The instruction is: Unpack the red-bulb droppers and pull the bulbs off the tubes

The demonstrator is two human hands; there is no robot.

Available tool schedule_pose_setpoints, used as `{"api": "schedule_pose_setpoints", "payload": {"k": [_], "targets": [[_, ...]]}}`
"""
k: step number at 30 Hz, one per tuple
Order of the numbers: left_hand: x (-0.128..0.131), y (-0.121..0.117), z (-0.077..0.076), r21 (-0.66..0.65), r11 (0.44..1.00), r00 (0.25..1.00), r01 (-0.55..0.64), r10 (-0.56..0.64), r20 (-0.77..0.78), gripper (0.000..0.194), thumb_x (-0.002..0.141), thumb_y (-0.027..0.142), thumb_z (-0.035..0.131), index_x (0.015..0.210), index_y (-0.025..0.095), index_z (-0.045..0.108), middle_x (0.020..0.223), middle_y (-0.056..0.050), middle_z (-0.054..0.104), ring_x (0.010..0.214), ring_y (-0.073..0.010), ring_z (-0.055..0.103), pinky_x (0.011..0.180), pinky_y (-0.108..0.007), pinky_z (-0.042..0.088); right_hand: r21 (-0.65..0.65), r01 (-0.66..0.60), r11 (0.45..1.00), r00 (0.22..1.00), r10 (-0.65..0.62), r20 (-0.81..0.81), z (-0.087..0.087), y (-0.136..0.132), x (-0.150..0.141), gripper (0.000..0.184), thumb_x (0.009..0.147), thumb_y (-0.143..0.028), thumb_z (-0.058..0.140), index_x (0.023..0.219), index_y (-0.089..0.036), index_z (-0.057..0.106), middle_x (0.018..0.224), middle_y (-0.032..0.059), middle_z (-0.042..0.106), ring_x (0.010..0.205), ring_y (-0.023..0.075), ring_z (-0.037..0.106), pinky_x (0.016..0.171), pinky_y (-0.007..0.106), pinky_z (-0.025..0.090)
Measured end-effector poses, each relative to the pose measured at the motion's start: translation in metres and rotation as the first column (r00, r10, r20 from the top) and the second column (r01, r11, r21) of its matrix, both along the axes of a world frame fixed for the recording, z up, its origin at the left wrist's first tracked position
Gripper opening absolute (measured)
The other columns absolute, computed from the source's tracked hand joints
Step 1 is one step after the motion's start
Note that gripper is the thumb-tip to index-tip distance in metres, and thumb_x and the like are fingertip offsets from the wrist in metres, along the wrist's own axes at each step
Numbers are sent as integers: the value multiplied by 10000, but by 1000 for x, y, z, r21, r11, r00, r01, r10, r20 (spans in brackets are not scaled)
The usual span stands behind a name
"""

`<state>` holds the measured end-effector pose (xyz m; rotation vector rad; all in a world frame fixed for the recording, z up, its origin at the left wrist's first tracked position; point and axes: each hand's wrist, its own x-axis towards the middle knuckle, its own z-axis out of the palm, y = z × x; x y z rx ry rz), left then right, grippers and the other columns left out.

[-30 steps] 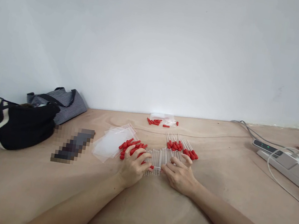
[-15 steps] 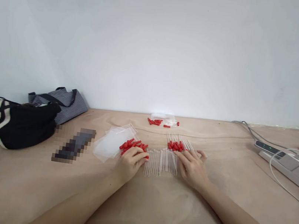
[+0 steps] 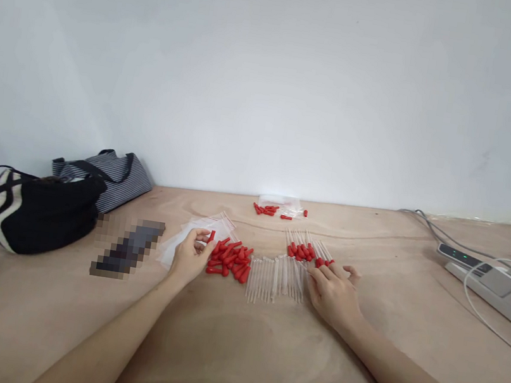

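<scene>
My left hand (image 3: 191, 255) pinches a red rubber bulb (image 3: 211, 236) between thumb and fingers, just above the left side of a pile of red rubber bulbs (image 3: 230, 259). To the right of that pile, bare clear tubes (image 3: 264, 279) lie side by side in a row. Behind the row are several droppers (image 3: 302, 250), clear tubes with red bulbs on their near ends. My right hand (image 3: 334, 293) is closed at the right edge of these droppers, its fingertips on a red-bulbed one; the exact grip is partly hidden.
Clear plastic bags (image 3: 174, 248) lie behind my left hand. Near the wall are more red bulbs (image 3: 266, 210) and a clear bag (image 3: 278, 201). A pixelated dark object (image 3: 129, 249) and bags (image 3: 45, 211) stand left; a power strip (image 3: 500, 292) with cables sits right.
My left hand has moved left and up from the front of the bulb pile, and a red bulb now shows in its pinch. My right hand has shifted slightly, with red bulbs at its fingertips.
</scene>
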<state>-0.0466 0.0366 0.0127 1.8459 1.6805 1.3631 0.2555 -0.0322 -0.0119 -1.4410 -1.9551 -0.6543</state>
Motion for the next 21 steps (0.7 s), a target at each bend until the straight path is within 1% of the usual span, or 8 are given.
{"api": "schedule_pose_setpoints", "payload": {"k": [3,6,8,10,12,16,19,21], "targets": [[3,2,3,0,1000,993,2,-2,-121,313,687,404,518,904,180,486,786,-14,594,543,-104,519,500,-220,419,-28,0,1000,1000,0,-3,-3,1,-4,218,797,-151,407,747,-207,612,606,10,581,679,151,473,798,356,188],[9,3,9,-35,999,959,30,-38,-279,260,707,397,510,869,194,504,775,-4,617,566,-117,531,533,-231,417,-47,-6,999,1000,6,-8,-4,0,-8,204,790,-161,416,712,-206,599,600,9,572,697,159,473,800,361,190],[16,5,15,-48,998,917,52,-66,-393,219,725,381,500,851,203,519,794,-1,630,616,-130,555,577,-240,422,-52,-8,999,1000,8,-2,-3,0,-10,194,785,-171,423,702,-204,595,604,13,568,715,165,472,797,360,194],[24,10,21,-64,996,860,65,-89,-503,176,738,344,491,848,214,534,832,2,642,693,-144,577,635,-250,422,-56,-10,998,1000,11,7,-3,-1,-10,187,784,-180,426,712,-204,598,610,16,563,725,168,467,791,356,199],[31,18,25,-87,994,810,65,-103,-577,144,729,300,502,838,221,554,863,3,651,762,-160,585,691,-266,412,-68,-14,998,1000,15,12,-2,-2,-10,188,789,-194,422,740,-208,602,626,17,563,734,169,464,792,357,201],[38,39,30,-132,991,779,22,-99,-619,99,685,254,540,751,216,604,819,-13,669,797,-206,588,769,-338,376,-116,-26,993,1000,27,8,0,-4,-9,212,816,-236,392,770,-216,597,674,14,565,751,172,461,803,372,196],[37,49,29,-162,987,768,-12,-94,-633,96,676,279,551,666,222,628,756,-14,674,801,-226,588,814,-386,340,-133,-50,990,999,51,8,1,-4,-8,241,831,-258,374,738,-209,590,694,22,557,760,170,450,802,370,197],[34,52,30,-171,985,766,-33,-85,-638,134,671,315,558,604,227,635,744,-16,675,824,-235,580,831,-398,322,-136,-66,989,998,68,10,2,-5,-8,257,837,-265,369,716,-204,587,705,25,551,763,165,446,800,360,201]]}}
